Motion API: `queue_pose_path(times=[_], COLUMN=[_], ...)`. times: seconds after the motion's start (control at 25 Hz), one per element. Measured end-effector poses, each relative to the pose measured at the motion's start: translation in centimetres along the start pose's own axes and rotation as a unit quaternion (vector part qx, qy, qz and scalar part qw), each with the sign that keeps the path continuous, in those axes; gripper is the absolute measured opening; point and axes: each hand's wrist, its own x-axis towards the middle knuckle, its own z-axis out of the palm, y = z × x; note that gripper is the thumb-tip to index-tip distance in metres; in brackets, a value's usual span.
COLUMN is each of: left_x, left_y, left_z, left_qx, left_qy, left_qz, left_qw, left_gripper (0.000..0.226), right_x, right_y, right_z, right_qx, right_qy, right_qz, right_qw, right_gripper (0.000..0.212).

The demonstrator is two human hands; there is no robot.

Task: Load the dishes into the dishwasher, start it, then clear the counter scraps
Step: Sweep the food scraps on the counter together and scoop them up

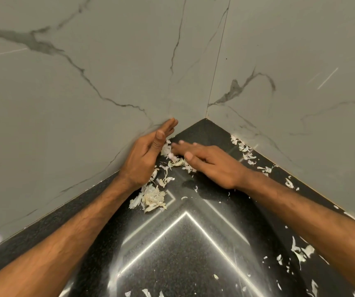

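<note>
Right hand [213,166]: fingertips [181,142] blurred; scraps [168,150] under them partly covered.
Forearms [65,239]: both cropped by frame edges.
Counter [185,254]: front cut off at btm edge; small bits there clipped.

We see a black speckled table [172,254]. Pale peel scraps [153,198] lie on it: one heap just before its far corner [205,123], more spread to the right of this corner, along the wall edge.
</note>
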Motion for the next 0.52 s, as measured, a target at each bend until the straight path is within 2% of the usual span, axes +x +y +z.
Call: queue_pose_path(times=[0.08, 0.12, 0.16, 0.24, 0.28, 0.36, 0.44, 0.48, 0.52], left_x=[0.0, 0.0, 0.0, 0.0, 0.0, 0.0, 0.0, 0.0, 0.0], left_y=[0.1, 0.2, 0.3, 0.4, 0.4, 0.3, 0.3, 0.3, 0.2], left_z=[0.0, 0.1, 0.1, 0.2, 0.1, 0.2, 0.2, 0.2, 0.2], left_qx=[-0.003, -0.009, -0.013, -0.014, -0.015, -0.018, -0.016, -0.015, -0.015], left_qy=[0.001, 0.002, 0.003, 0.003, 0.002, 0.003, 0.006, 0.007, 0.008], left_qz=[-0.001, -0.001, 0.0, 0.002, 0.001, 0.002, 0.002, 0.001, 0.001], left_qw=[1.0, 1.0, 1.0, 1.0, 1.0, 1.0, 1.0, 1.0, 1.0], left_gripper=[0.088, 0.087, 0.086, 0.087, 0.088, 0.09, 0.09, 0.09, 0.091], right_x=[-0.3, 0.2, 0.9, 2.4, 2.8, 2.7, 2.5, 2.6, 2.8], right_y=[0.2, 0.2, 0.1, -0.2, -0.3, 0.3, 0.8, 1.0, 1.1], right_z=[-0.5, -0.9, -1.1, -0.9, -0.7, -0.5, -0.7, -0.8, -0.8], right_qx=[0.132, 0.122, 0.065, -0.025, -0.033, 0.016, 0.123, 0.122, 0.063], right_qy=[0.07, 0.11, 0.131, 0.109, 0.098, 0.093, 0.135, 0.158, 0.164], right_qz=[0.005, 0.017, 0.025, 0.033, 0.028, -0.002, 0.007, 0.022, 0.041], right_qw=[0.989, 0.986, 0.989, 0.993, 0.994, 0.996, 0.983, 0.98, 0.984], right_gripper=[0.053, 0.05, 0.048, 0.046, 0.046, 0.045, 0.045, 0.047, 0.049])
